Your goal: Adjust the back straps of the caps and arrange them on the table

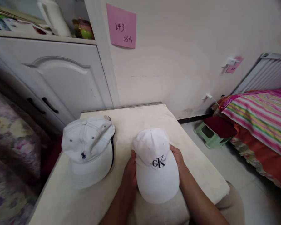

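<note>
A white baseball cap [152,143] with dark "CK" lettering on its front is between my two hands, its brim pointing toward me. My left hand [130,167] grips the cap's left side, with the fingers mostly hidden under it. On the opposite side, my right hand [178,157] holds the edge near the brim, fingers partly behind the crown. A second white baseball cap [85,140], with a small dark horse-rider logo and a dark inner band, lies to the left on the cream table [124,125].
Against the wall stands a white cabinet [65,81] with a white pitcher [55,18] on its shelf. A green stool [210,132] and a bed with a striped cover [262,112] are at the right. Floral fabric [11,134] hangs at the left.
</note>
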The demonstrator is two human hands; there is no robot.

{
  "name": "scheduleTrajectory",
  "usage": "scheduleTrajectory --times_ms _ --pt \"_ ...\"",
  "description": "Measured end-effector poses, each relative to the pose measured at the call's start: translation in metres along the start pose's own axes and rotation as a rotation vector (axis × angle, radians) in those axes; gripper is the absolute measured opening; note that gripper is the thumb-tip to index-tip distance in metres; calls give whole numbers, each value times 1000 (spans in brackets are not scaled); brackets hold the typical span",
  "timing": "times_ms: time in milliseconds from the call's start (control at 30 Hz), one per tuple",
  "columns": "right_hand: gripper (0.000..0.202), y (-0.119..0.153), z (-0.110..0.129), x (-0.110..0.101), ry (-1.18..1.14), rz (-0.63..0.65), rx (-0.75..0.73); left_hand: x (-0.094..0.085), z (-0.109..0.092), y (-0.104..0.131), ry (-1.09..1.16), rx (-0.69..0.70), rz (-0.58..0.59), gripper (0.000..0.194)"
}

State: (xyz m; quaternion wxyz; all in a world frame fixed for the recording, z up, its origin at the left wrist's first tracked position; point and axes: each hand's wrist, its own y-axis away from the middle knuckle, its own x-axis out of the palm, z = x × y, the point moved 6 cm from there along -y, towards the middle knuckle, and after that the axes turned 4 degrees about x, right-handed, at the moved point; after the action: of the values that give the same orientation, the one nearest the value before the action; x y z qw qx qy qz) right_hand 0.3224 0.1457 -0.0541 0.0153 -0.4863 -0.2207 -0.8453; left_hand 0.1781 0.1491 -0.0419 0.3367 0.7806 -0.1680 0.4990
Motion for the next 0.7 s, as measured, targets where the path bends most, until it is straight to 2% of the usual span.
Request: scheduleTrajectory --times_ms 200,333,500,700 --pt "52 16 -16 -2 5 27 114 -4 -2 0 -73 9 -63 65" --pt "45 47 -32 -8 -49 31 -6 -10 -6 -3 -80 38 -100 66" --pt "35 86 -65 -12 -115 -30 -177 -9 -4 -4 -78 20 -67 69" --pt "45 102 -97 -4 -152 -121 -255 -9 -2 -3 -90 29 -18 68"
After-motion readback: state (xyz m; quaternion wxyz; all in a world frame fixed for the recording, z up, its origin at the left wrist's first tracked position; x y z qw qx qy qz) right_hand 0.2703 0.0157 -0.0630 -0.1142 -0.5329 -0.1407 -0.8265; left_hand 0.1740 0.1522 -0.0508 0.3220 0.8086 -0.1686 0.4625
